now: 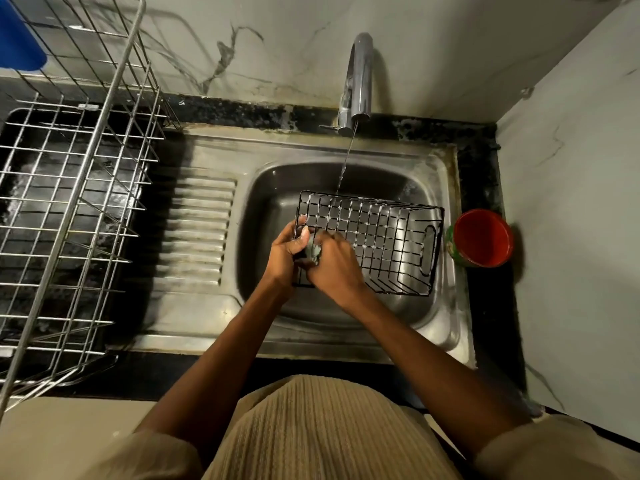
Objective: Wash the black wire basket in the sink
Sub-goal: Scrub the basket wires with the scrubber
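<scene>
basket held at its left end, scrubber working beside the grip

the black wire basket point(374, 242) hung tilted over the sink point(446, 174), its long axis running left to right — away to the right of both hands, the handle end nearest the red cup point(483, 237) on the bench. a thin stream from the tap point(360, 81) met its far rim. the left hand point(284, 252) made the grip, fingers curled round the wires of the basket's left end, thumb up along the edge. just beside it, touching or nearly so, the right hand point(334, 263) pinched a grey-green scrubber point(313, 252) against that same corner, wrist bent down, forearm crossing in from the right. the right hand lay nearer the unwashed length, so i judged the scrub would travel rightward along the wires while the left kept the basket steady — though the wet wires might slip.
</scene>
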Demonstrator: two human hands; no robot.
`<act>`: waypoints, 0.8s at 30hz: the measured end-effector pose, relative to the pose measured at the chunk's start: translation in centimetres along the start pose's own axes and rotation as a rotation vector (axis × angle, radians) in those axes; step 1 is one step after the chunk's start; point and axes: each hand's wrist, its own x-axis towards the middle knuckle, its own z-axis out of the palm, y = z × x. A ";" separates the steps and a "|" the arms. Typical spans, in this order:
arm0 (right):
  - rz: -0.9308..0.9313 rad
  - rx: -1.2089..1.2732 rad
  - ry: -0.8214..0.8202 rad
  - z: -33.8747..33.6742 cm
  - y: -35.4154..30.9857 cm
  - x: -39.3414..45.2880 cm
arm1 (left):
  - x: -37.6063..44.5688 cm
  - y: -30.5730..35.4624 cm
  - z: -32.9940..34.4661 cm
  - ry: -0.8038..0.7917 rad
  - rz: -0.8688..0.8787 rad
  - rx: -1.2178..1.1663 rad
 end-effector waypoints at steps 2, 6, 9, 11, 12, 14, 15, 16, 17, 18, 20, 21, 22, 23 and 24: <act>-0.047 0.026 0.011 0.5 0.0 0.4 | -0.1 -0.1 0.2 -0.022 -0.005 -0.007; -0.016 0.158 -0.175 -1.4 0.3 1.2 | -0.4 0.5 -0.3 -0.021 0.016 -0.033; -0.011 0.234 -0.414 -3.3 1.0 1.6 | -0.4 0.4 -0.5 -0.004 0.029 -0.053; -0.038 0.257 -0.466 -3.6 0.8 1.6 | -0.4 0.4 -0.2 0.010 0.026 -0.080; -0.075 0.252 -0.462 -3.4 0.6 1.5 | -0.3 0.5 -0.1 0.012 0.025 -0.080; -0.142 0.279 -0.461 -2.5 0.4 1.0 | -0.1 0.6 0.0 0.008 0.026 -0.060; -0.157 0.313 -0.476 -2.3 0.5 0.8 | 0.0 0.6 -0.1 0.005 0.026 -0.046; -0.169 0.352 -0.498 -2.3 0.7 0.6 | 0.1 0.6 -0.3 0.008 0.030 -0.034; -0.172 0.384 -0.523 -2.5 1.0 0.6 | 0.1 0.6 -0.6 0.016 0.035 -0.011; -0.168 0.399 -0.551 -2.9 1.3 0.7 | 0.1 0.7 -0.9 0.028 0.045 0.025; -0.123 0.339 -0.588 -3.8 2.3 1.2 | 0.1 0.7 -1.7 0.053 0.067 0.112; -0.084 0.270 -0.581 -4.1 3.0 1.5 | 0.0 0.7 -1.9 0.057 0.079 0.140; -0.047 0.185 -0.542 -4.2 3.7 1.7 | 0.0 0.8 -1.9 0.056 0.088 0.156; -0.020 0.108 -0.469 -4.1 4.4 1.8 | -0.1 0.8 -1.8 0.054 0.098 0.166; -0.001 0.078 -0.380 -3.8 4.8 1.8 | -0.1 0.9 -1.6 0.054 0.112 0.173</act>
